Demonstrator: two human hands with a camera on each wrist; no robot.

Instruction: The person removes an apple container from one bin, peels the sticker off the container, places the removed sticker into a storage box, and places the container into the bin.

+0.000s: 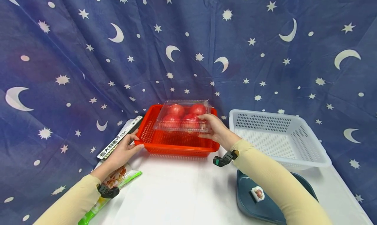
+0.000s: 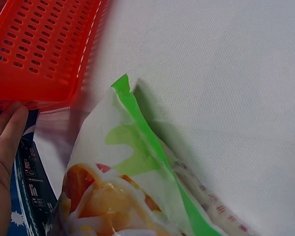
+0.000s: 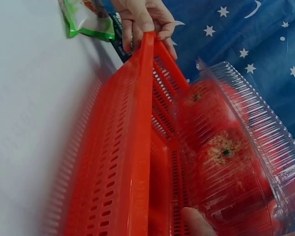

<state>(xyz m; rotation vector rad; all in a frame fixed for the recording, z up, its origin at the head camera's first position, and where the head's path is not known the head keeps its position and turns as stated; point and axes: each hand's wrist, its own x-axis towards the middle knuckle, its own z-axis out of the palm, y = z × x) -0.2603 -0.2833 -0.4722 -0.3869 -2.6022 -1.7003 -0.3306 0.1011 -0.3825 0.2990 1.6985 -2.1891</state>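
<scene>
My right hand point(image 1: 216, 128) grips the right end of a clear plastic clamshell box point(image 1: 159, 124) that holds several red apples point(image 1: 176, 110). The box is held above the red basket point(image 1: 176, 149), and the basket's inside shows beneath it. At the basket's left front corner, my left hand point(image 1: 125, 149) pinches the rim, thumb on top and fingers down the outside, as the right wrist view shows. Close by my left forearm lies a plastic food bag with green edges point(image 2: 113, 196). A dark pasta box point(image 1: 120, 136) leans beside the basket, partly behind my left hand.
A white perforated basket point(image 1: 265, 143) stands at the right. In front of it, partly under my right sleeve, a dark blue bin point(image 1: 244, 202) holds a small white package with a reddish picture point(image 1: 258, 194). A blue curtain point(image 1: 188, 48) closes off the back of the white table point(image 1: 165, 192).
</scene>
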